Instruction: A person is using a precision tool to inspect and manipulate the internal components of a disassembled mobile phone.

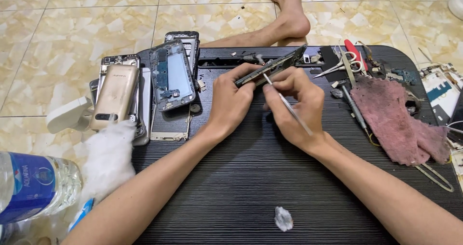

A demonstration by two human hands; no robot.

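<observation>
Pale marble-pattern floor tiles (96, 13) with thin grout lines fill the room around a low black table (251, 177) whose top has a fine wood-grain texture. Bare legs and a foot (289, 13) of the person lie on the tiles behind the far edge of the table. Above the middle of the table, the left hand (231, 100) grips a dismantled phone frame (272, 66), which is tilted on its edge, with the fingers closed around its lower end. The right hand (294, 105) pinches a thin metal tool (287, 103) between the thumb and the fingers, and its tip touches the phone frame near the left hand's fingertips. At the left end of the table there is a pile of phone parts: a gold phone back (115, 96) and an open phone body (171, 75) with a blue board inside. Just beside them is white fluffy cotton (108, 158), and a plastic water bottle (34, 187) with a blue label lies on the floor. At the right side a pink worn cloth (398, 119) lies on the table, near scissors (340, 64), a red-handled tool (354, 52) and a small screwdriver (352, 103). A little wad of cotton (283, 218) rests alone on the near part of the table.
</observation>
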